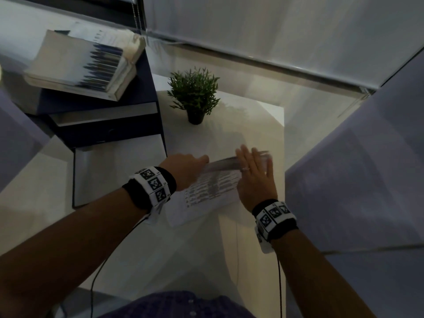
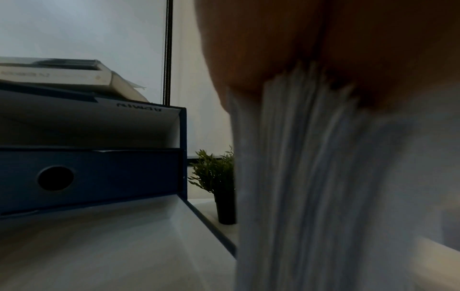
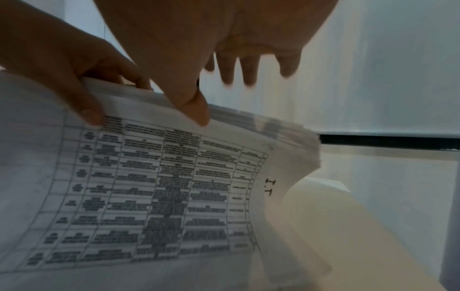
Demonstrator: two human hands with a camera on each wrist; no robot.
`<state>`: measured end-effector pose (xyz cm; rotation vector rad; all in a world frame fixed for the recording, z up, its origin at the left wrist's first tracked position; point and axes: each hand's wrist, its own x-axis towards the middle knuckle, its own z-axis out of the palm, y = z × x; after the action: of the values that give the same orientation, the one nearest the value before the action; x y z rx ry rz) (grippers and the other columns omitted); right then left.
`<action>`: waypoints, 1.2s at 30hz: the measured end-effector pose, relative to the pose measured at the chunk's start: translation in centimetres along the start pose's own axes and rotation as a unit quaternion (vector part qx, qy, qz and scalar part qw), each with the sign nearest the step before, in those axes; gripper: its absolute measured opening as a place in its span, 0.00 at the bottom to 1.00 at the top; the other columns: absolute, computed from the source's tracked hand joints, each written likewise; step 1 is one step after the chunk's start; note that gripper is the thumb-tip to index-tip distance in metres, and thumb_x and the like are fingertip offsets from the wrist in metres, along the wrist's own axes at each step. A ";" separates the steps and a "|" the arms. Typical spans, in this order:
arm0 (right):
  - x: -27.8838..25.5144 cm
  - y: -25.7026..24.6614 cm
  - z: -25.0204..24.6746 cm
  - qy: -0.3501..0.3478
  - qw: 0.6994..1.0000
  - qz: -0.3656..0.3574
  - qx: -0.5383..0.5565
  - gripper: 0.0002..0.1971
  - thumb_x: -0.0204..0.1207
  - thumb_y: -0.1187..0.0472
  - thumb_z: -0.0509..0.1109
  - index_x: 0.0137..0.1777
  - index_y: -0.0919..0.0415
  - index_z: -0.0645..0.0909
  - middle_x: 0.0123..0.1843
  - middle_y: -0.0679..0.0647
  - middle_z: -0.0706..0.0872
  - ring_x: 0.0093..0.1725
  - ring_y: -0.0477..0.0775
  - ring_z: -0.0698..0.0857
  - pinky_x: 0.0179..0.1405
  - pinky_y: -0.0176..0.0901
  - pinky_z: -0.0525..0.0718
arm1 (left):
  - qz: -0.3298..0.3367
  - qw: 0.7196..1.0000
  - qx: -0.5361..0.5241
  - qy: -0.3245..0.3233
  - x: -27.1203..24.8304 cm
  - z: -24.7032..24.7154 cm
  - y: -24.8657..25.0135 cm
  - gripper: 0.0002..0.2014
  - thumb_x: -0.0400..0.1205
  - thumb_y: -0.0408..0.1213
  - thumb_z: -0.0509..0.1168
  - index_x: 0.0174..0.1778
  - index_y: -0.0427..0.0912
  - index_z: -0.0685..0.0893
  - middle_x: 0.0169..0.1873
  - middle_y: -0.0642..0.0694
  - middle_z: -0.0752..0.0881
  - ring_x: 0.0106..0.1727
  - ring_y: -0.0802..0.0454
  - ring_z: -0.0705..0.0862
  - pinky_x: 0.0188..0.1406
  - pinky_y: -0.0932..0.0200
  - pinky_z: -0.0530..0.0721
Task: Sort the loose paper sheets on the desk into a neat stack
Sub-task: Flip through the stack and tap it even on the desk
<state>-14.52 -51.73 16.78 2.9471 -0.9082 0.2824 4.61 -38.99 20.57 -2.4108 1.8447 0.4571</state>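
On the white desk (image 1: 252,125), near the potted plant (image 1: 193,94), I log one paper stack (image 1: 211,187) stood on edge: my left hand (image 1: 183,167) pinching its top left edge, my right hand (image 1: 254,177) spread flat, thumb on the top edge.

I read "I.T" handwritten in the margin of the top sheet (image 3: 159,189); its printed table is too blurred to read.
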 end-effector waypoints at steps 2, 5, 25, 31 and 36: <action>-0.4 -0.3 0.9 -0.040 0.999 0.007 -0.007 0.43 0.76 0.57 0.66 0.86 0.52 0.44 0.87 0.52 0.51 0.86 0.58 0.52 0.81 0.71 0.53 | -0.008 1.000 -0.001 -0.001 0.0 0.4 -0.1 0.16 0.85 0.37 0.59 0.68 0.47 0.68 0.39 0.44 0.74 0.37 0.43 0.78 0.35 0.51 0.77; 0.1 -0.2 1.6 -0.049 0.998 0.035 0.002 0.49 0.74 0.55 0.71 0.85 0.49 0.40 0.87 0.51 0.46 0.86 0.60 0.49 0.81 0.71 0.53 | -0.020 1.000 -0.012 0.004 -0.1 0.5 -0.4 0.17 0.84 0.35 0.59 0.68 0.48 0.69 0.40 0.43 0.75 0.40 0.40 0.81 0.38 0.49 0.80; 2.5 -0.3 -3.8 -0.133 0.991 0.010 -0.003 0.15 0.80 0.58 0.62 0.67 0.54 0.72 0.58 0.54 0.85 0.53 0.62 0.86 0.50 0.51 0.82 | -0.056 0.996 0.010 0.070 -1.9 1.1 0.7 0.20 0.82 0.44 0.59 0.69 0.49 0.64 0.44 0.44 0.84 0.39 0.41 0.84 0.33 0.52 0.79; 2.6 -0.1 -4.4 -0.132 0.991 -0.005 -0.028 0.23 0.78 0.59 0.66 0.73 0.49 0.68 0.65 0.50 0.81 0.63 0.59 0.80 0.61 0.57 0.76 | -0.059 0.996 0.040 0.057 -1.2 0.2 0.6 0.17 0.81 0.51 0.59 0.61 0.47 0.72 0.43 0.45 0.82 0.41 0.42 0.83 0.36 0.53 0.79; 1.0 -1.1 -2.7 -0.030 0.998 0.027 -0.045 0.36 0.75 0.59 0.63 0.84 0.53 0.56 0.84 0.56 0.61 0.83 0.66 0.58 0.78 0.71 0.55 | -0.052 0.998 0.006 0.046 -0.9 0.0 0.6 0.18 0.79 0.49 0.63 0.61 0.49 0.67 0.41 0.45 0.82 0.38 0.42 0.84 0.35 0.51 0.84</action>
<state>-13.53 -51.07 19.66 2.8662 -0.9814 0.1512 3.81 -38.31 20.87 -2.5443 1.7380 0.3314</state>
